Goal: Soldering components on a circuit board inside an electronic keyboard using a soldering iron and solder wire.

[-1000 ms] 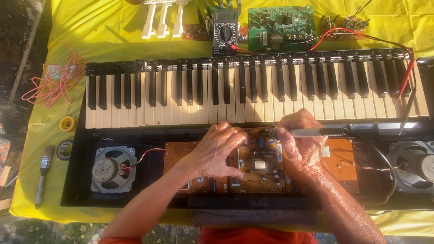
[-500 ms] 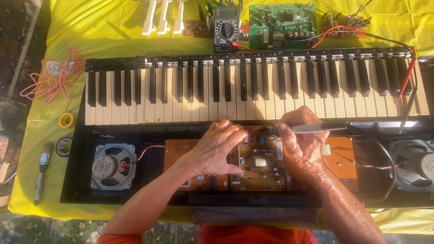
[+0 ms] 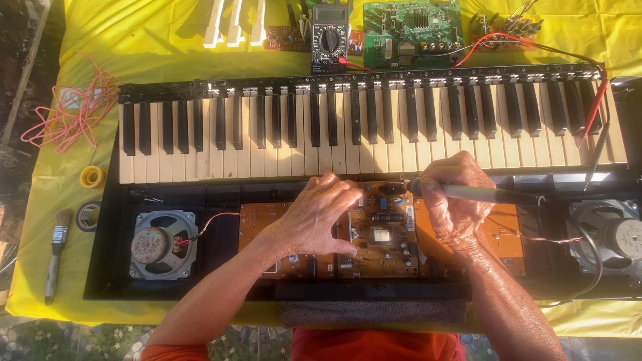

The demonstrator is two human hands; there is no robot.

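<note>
So here's the setup: opened-up keyboard [image 3: 374, 127] on a yellow-covered bench [image 3: 134, 40], guts exposed below the keys. The brown circuit board [image 3: 381, 234] sits dead centre in the black case, between both hands.

Right hand [image 3: 455, 200] is wrapped tight around a grey pen-shaped tool [image 3: 488, 194], looks like a soldering iron. The tool's long axis runs almost flat, 3 o'clock to 9 o'clock, handle off to the right, tip pointing left onto the top edge of the board just under the keys. I can't make out the exact contact spot.

Left hand [image 3: 317, 217] holds nothing; its fingers [image 3: 348, 194] are spread and resting on the board's left part, tips pointing toward 2 o'clock, just beside the tool tip. So the tip lies right of the left fingers, and the right hand is the nearer one.

A speaker [image 3: 160, 244] sits at 9 o'clock, a multimeter [image 3: 329, 37] at 12.
</note>
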